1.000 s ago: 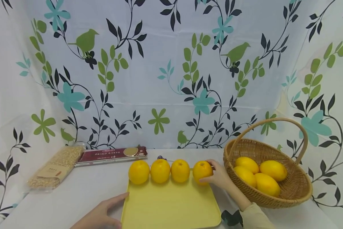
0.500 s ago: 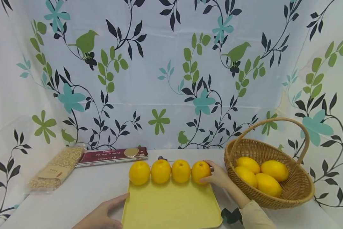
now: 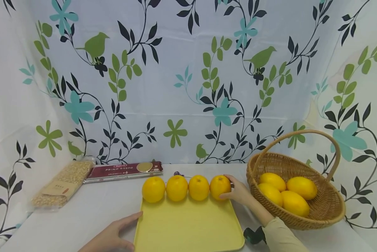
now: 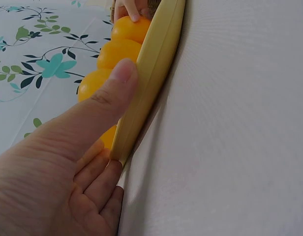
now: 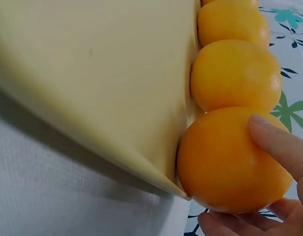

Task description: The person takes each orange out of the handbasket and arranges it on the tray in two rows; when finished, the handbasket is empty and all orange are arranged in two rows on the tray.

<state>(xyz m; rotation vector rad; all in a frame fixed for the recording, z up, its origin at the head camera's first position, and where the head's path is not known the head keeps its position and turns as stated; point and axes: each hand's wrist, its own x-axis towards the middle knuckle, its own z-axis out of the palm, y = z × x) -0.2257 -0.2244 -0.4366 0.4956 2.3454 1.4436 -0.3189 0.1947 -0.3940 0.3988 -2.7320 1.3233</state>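
A yellow tray point(image 3: 188, 227) lies on the white table, with several oranges in a row along its far edge. At the right end of that row, my right hand point(image 3: 238, 192) grips the last orange point(image 3: 220, 187), thumb on the near side and fingers behind. In the right wrist view that orange point(image 5: 230, 160) sits against the tray's corner and touches its neighbour point(image 5: 235, 76). My left hand point(image 3: 109, 232) touches the tray's left edge with extended fingers. The left wrist view has its thumb point(image 4: 100, 103) lying across the tray's side wall point(image 4: 149, 73).
At right, a wicker basket point(image 3: 328, 206) with a tall handle holds several yellow oval fruits point(image 3: 293, 203). A bag of pale beans or grains point(image 3: 62, 183) and a red spaghetti packet point(image 3: 122, 172) lie at back left. A dark object point(image 3: 253, 235) is beside my right sleeve.
My right hand has shifted the end orange slightly left and away from me, closing the gap to its neighbour. The left hand has stayed at the tray's edge.
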